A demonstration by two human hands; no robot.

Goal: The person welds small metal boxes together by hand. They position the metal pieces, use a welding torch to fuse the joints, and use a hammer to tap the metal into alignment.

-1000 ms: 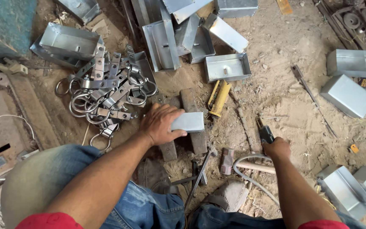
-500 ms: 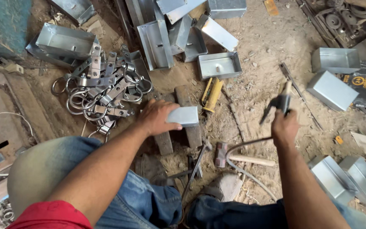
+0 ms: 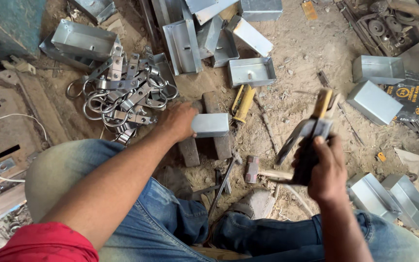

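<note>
Left hand (image 3: 178,121) grips a closed metal box (image 3: 210,124) set on two bars (image 3: 204,145) on the dirt floor (image 3: 292,82). Right hand (image 3: 327,167) clenches a raised tool (image 3: 311,133) — blurred. Open tray (image 3: 251,72) beyond — empty.

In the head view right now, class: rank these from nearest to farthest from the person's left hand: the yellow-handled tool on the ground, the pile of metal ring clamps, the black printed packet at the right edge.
1. Pile of metal ring clamps: just up and left of the left hand.
2. Yellow-handled tool: to the hand's right, past the small grey metal box it grips.
3. Black printed packet: far right edge.
</note>
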